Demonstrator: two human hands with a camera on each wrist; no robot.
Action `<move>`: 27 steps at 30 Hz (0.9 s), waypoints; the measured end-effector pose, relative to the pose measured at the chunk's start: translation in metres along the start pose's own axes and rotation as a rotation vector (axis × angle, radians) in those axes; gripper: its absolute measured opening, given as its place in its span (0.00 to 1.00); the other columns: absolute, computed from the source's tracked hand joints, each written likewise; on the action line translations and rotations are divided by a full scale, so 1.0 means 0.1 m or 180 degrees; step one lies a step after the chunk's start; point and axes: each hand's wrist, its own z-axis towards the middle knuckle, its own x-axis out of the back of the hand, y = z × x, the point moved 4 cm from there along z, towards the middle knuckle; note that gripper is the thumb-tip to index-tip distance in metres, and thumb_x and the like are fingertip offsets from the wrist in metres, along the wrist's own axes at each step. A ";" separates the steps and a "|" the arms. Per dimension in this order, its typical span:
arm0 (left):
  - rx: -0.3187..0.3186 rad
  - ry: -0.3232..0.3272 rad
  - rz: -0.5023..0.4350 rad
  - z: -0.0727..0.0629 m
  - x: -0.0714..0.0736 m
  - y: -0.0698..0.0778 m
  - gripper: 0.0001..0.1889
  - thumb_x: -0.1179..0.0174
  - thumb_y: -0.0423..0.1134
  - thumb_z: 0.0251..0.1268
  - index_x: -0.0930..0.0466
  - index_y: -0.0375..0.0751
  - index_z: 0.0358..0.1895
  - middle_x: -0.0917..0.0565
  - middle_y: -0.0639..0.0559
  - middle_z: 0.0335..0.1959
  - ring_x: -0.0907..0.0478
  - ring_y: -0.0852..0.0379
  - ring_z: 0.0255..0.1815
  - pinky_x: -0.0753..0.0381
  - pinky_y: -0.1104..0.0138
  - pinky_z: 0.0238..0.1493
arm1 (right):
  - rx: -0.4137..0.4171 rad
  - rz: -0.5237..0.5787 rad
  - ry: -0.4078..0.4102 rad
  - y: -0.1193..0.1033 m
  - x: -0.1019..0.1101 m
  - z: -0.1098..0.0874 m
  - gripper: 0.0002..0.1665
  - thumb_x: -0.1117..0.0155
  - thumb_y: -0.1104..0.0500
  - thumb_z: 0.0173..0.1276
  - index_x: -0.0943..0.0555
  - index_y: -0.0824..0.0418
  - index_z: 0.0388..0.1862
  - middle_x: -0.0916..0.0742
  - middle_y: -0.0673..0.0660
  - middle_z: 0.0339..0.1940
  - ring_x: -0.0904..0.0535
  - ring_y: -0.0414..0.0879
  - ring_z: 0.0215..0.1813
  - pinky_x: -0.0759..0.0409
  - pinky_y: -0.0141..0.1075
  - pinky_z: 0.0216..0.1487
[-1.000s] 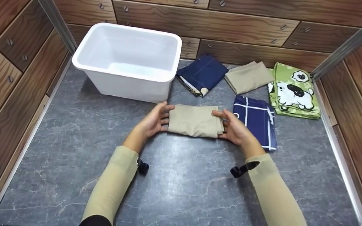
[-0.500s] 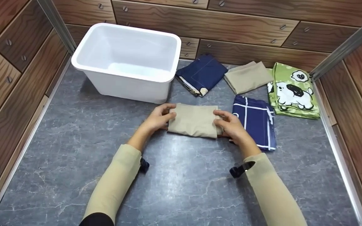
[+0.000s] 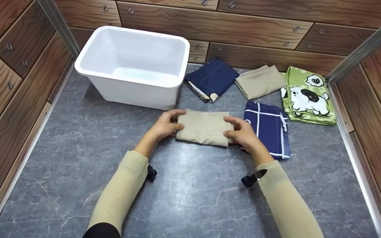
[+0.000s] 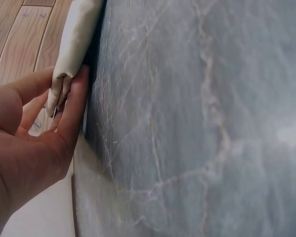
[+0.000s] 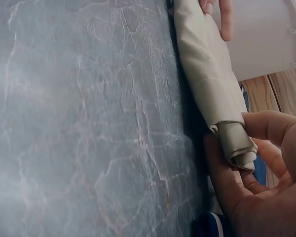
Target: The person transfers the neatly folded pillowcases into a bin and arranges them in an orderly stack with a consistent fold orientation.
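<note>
A folded beige cloth (image 3: pixel 205 127) lies flat between my two hands in the head view. My left hand (image 3: pixel 166 125) pinches its left end, thumb on top and fingers underneath. At the opposite end, my right hand (image 3: pixel 242 133) grips the layered edge the same way. The left wrist view shows the cloth's folded end (image 4: pixel 69 74) between thumb and fingers. In the right wrist view the rolled layers of the cloth (image 5: pixel 232 138) sit between my right thumb and the fingers below. Just right of that hand lies a folded navy cloth with white lines (image 3: pixel 270 132).
A white plastic bin (image 3: pixel 131 91) stands behind at the left. Along the back are a folded dark blue cloth (image 3: pixel 215 79), another beige cloth (image 3: pixel 261 82) and a green cloth with a dog print (image 3: pixel 309 96). Wood-patterned walls (image 3: pixel 243 19) enclose the grey marbled surface (image 3: pixel 190 195).
Both hands have closed from loosely framing the beige cloth to gripping its ends, thumbs now on top. The left hand moved slightly right. The cloth has stayed almost in place.
</note>
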 end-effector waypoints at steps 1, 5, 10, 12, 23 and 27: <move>-0.0005 0.0008 0.0010 -0.01 0.00 0.01 0.30 0.41 0.22 0.64 0.31 0.38 0.70 0.27 0.34 0.56 0.20 0.45 0.45 0.12 0.53 0.35 | 0.0002 -0.0017 -0.0004 -0.01 0.00 0.00 0.39 0.36 0.77 0.56 0.29 0.67 0.70 0.19 0.64 0.51 0.21 0.44 0.44 0.15 0.34 0.38; -0.0014 0.0035 0.0054 -0.04 0.02 0.07 0.29 0.40 0.24 0.64 0.30 0.39 0.70 0.25 0.36 0.55 0.19 0.47 0.44 0.12 0.55 0.34 | -0.0030 -0.0090 0.0023 -0.06 0.02 -0.02 0.39 0.35 0.75 0.56 0.28 0.64 0.70 0.21 0.64 0.55 0.22 0.45 0.46 0.15 0.34 0.37; -0.0102 0.0035 0.0050 -0.08 0.03 0.20 0.29 0.39 0.25 0.64 0.29 0.39 0.69 0.25 0.38 0.54 0.19 0.49 0.42 0.13 0.58 0.31 | 0.0033 -0.0175 0.0079 -0.18 0.07 -0.07 0.39 0.34 0.74 0.56 0.26 0.63 0.69 0.22 0.65 0.59 0.23 0.44 0.45 0.18 0.30 0.31; -0.0125 0.0031 0.0042 -0.10 0.04 0.26 0.29 0.39 0.25 0.64 0.29 0.39 0.69 0.25 0.37 0.54 0.19 0.48 0.41 0.13 0.58 0.31 | 0.0088 -0.0194 0.0075 -0.24 0.08 -0.09 0.39 0.33 0.73 0.56 0.27 0.64 0.69 0.22 0.66 0.60 0.23 0.44 0.44 0.19 0.29 0.30; -0.0226 -0.0039 -0.0038 -0.26 0.04 0.56 0.29 0.40 0.24 0.64 0.30 0.39 0.69 0.26 0.37 0.58 0.17 0.47 0.41 0.12 0.53 0.35 | 0.0218 -0.0063 0.0026 -0.54 0.11 -0.25 0.38 0.34 0.74 0.58 0.28 0.64 0.70 0.23 0.61 0.55 0.22 0.42 0.37 0.19 0.29 0.27; -0.0263 -0.0066 -0.0154 -0.33 0.04 0.69 0.29 0.40 0.23 0.64 0.30 0.39 0.70 0.26 0.38 0.59 0.17 0.47 0.41 0.12 0.55 0.34 | 0.0343 -0.0110 0.0041 -0.67 0.13 -0.32 0.37 0.34 0.74 0.57 0.27 0.66 0.69 0.23 0.60 0.54 0.22 0.42 0.36 0.19 0.29 0.27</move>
